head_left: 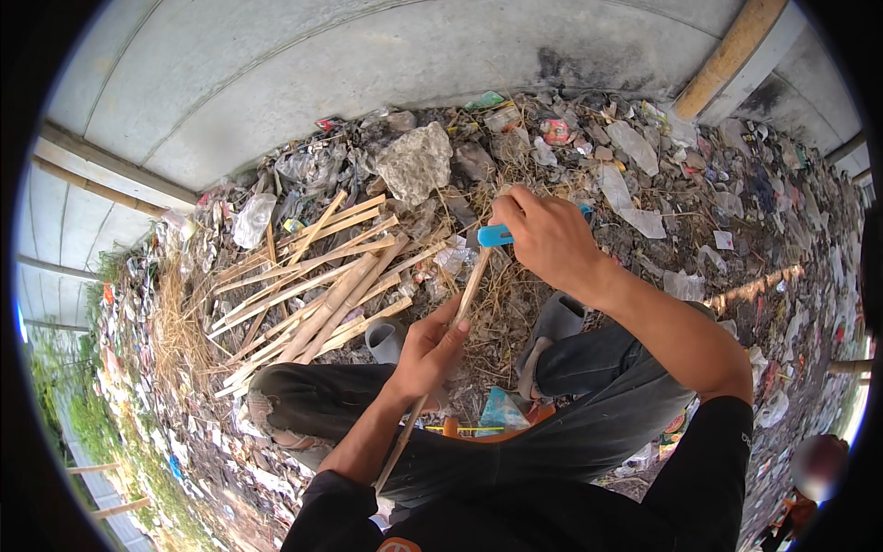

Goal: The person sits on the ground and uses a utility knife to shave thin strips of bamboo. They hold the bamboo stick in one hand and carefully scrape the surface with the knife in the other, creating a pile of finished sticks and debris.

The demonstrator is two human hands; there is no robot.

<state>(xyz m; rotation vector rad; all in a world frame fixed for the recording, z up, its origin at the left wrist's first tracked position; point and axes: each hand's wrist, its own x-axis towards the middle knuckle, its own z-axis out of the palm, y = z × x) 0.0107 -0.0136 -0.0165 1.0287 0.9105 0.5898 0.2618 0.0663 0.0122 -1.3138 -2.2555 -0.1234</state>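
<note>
My left hand (pixel 428 354) is closed around a long, narrow bamboo strip (pixel 474 283), which slants from near my lap up and away to the right. Closed on a light-blue utility knife (pixel 497 235), my right hand (pixel 552 235) is at the strip's far end. The knife's blade end meets or crosses the strip near its tip; the exact contact is too small to make out. To the left of my hands, a loose pile of split bamboo strips (pixel 317 285) lies on the ground, most of them pointing up to the right.
Litter and plastic scraps (pixel 635 207) cover the ground. A large pale rock (pixel 416 164) sits beyond the pile, before a grey concrete wall (pixel 303 78). A bamboo pole (pixel 733 57) leans at the wall. Another person (pixel 809 488) shows at the lower right edge.
</note>
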